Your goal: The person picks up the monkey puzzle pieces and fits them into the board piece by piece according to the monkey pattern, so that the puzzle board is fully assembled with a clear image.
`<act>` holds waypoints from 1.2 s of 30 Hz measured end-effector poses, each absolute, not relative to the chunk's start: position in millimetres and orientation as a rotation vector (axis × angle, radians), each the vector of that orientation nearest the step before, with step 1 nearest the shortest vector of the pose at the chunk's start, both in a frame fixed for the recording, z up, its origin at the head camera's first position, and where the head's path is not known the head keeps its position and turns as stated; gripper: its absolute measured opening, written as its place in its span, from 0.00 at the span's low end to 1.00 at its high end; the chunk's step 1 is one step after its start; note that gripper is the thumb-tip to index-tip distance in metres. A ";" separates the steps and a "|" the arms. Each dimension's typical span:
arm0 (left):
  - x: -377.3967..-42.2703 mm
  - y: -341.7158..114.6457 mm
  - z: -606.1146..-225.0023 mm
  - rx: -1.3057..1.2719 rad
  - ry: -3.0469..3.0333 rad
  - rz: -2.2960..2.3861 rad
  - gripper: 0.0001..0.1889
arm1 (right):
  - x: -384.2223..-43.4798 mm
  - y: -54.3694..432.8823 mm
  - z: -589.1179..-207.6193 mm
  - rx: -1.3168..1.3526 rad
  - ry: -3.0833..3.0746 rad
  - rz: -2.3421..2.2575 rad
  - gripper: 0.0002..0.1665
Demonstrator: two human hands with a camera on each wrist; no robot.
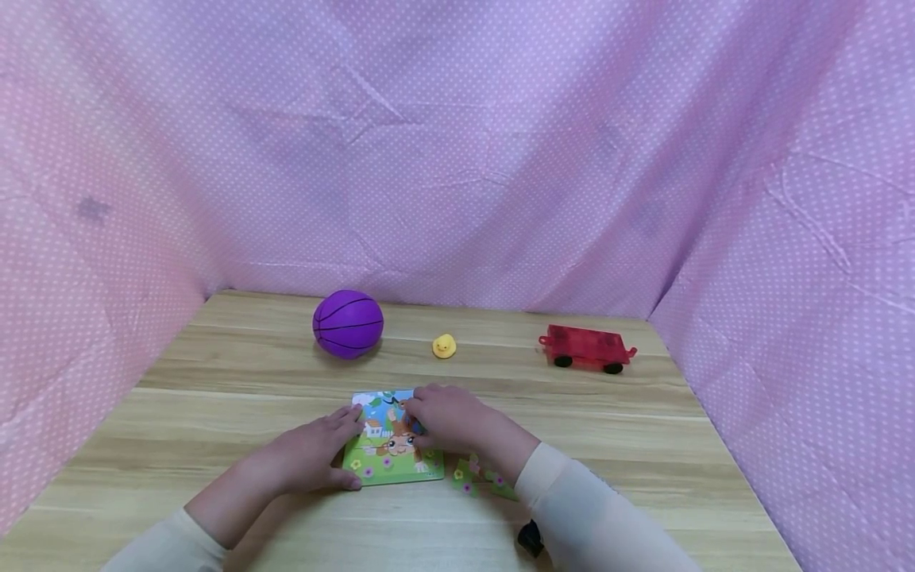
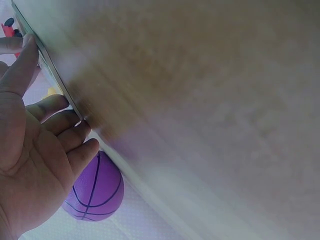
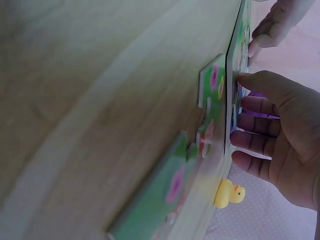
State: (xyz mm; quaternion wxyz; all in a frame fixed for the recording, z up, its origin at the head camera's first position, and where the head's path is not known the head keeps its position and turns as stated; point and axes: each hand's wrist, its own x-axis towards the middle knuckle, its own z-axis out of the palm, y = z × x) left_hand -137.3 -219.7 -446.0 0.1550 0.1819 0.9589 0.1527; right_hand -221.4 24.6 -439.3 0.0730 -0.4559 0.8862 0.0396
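A picture puzzle board (image 1: 379, 469) with a cartoon animal, a small house and flowers lies flat on the table. My left hand (image 1: 318, 449) rests at its left side, fingertips on the left edge and thumb by the lower left corner. In the left wrist view, the left fingers (image 2: 60, 120) are loosely bent along the board's edge. My right hand (image 1: 450, 417) lies over the board's right part, fingertips and thumb touching its face. That hand hides some of the picture. Loose puzzle pieces (image 3: 175, 182), green with pink flowers, lie beside the board, partly under the right forearm.
Behind the board sit a purple ball (image 1: 348, 324) and a small yellow rubber duck (image 1: 444, 346). A red toy wagon (image 1: 588, 347) with black wheels stands at the back right. Pink dotted cloth (image 1: 457, 159) surrounds the wooden table (image 1: 643, 477) at its back and sides.
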 end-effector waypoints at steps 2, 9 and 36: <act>-137.0 -219.6 -445.2 0.524 2.749 0.438 0.49 | -221.3 24.3 -438.1 -1.382 2.660 0.126 0.19; -136.8 -221.9 -446.5 0.552 2.763 0.441 0.49 | -218.3 17.4 -437.9 -1.434 2.663 0.178 0.14; -135.4 -220.2 -447.6 0.527 2.761 0.444 0.50 | -203.9 64.0 -421.2 -0.977 2.605 0.034 0.22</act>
